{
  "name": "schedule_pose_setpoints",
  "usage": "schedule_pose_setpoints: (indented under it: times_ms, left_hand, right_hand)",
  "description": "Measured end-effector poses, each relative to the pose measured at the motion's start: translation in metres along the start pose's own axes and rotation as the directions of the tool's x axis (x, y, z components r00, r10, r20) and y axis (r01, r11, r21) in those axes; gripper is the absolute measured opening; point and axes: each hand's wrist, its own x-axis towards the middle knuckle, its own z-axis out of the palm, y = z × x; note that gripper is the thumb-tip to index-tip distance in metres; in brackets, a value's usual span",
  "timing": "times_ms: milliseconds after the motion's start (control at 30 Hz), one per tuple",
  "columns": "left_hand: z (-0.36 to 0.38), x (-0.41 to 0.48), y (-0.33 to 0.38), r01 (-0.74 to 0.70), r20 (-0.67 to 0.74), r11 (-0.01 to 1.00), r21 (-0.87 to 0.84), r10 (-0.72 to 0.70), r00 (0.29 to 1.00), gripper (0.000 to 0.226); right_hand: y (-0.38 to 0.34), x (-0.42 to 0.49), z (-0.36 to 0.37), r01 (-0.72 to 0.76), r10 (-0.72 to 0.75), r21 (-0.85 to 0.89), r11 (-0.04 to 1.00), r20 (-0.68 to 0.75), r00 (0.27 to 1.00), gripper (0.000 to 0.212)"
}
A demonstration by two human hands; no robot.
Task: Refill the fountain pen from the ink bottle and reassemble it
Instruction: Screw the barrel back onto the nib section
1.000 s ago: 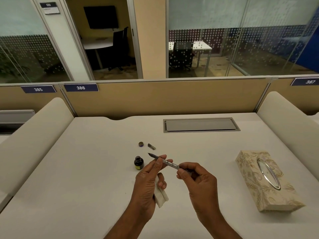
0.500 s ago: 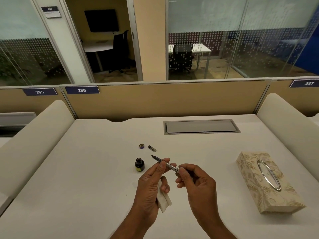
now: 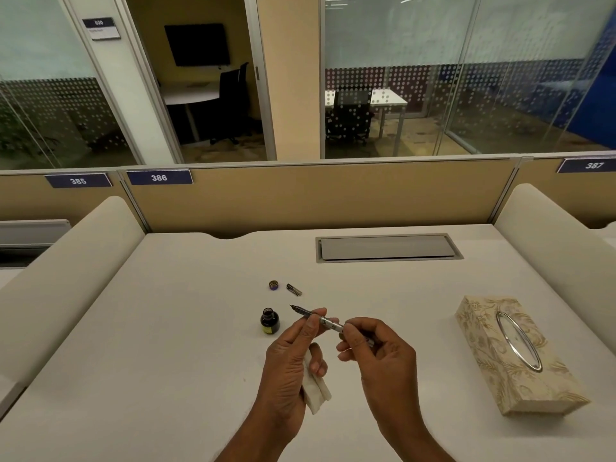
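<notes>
Both hands hold the fountain pen (image 3: pixel 328 322) above the white desk, nib pointing up and left. My left hand (image 3: pixel 293 358) pinches the pen near the nib end, and its lower fingers keep a folded white tissue (image 3: pixel 315 388) against the palm. My right hand (image 3: pixel 376 355) grips the pen's rear end between thumb and fingers. The small open ink bottle (image 3: pixel 269 321) stands just left of the nib. The bottle's cap (image 3: pixel 273 285) and a short dark pen part (image 3: pixel 294 289) lie farther back on the desk.
A patterned tissue box (image 3: pixel 513 355) lies at the right. A grey cable hatch (image 3: pixel 386 248) is set into the desk (image 3: pixel 166 328) at the back, before a tan partition. Padded dividers flank the desk left and right.
The hands stay on the pen. My right hand's fingers have shifted a little along the pen's rear end. The view has tilted slightly.
</notes>
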Motion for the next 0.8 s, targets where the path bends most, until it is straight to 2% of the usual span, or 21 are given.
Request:
schedule_pose_setpoints:
  times_ms: [133,267,433,600,800]
  left_hand:
    - [-0.001,-0.001,0.000,-0.001,0.008,1.000,-0.012,0.001,1.000,0.027]
    - [-0.002,-0.002,-0.001,0.000,0.001,1.000,-0.009,0.000,1.000,0.029]
    - [-0.003,-0.002,-0.001,-0.009,-0.014,1.000,-0.007,0.009,1.000,0.031]
    - [-0.006,-0.002,-0.001,-0.015,0.001,1.000,0.012,0.015,1.000,0.028]
    - [-0.011,0.002,0.001,-0.015,-0.025,1.000,0.004,0.015,1.000,0.038]
  right_hand:
    - [0.002,-0.002,0.000,0.005,-0.005,-0.014,1.000,-0.008,1.000,0.021]
    - [0.000,-0.003,-0.001,0.007,-0.007,0.026,1.000,-0.004,1.000,0.012]
    - [0.003,-0.005,0.001,0.017,-0.016,-0.022,1.000,0.008,1.000,0.022]
    - [0.003,-0.004,0.000,0.021,-0.021,0.016,1.000,-0.001,1.000,0.013]
    - [0.005,-0.006,0.001,0.011,-0.011,0.007,1.000,0.009,1.000,0.011]
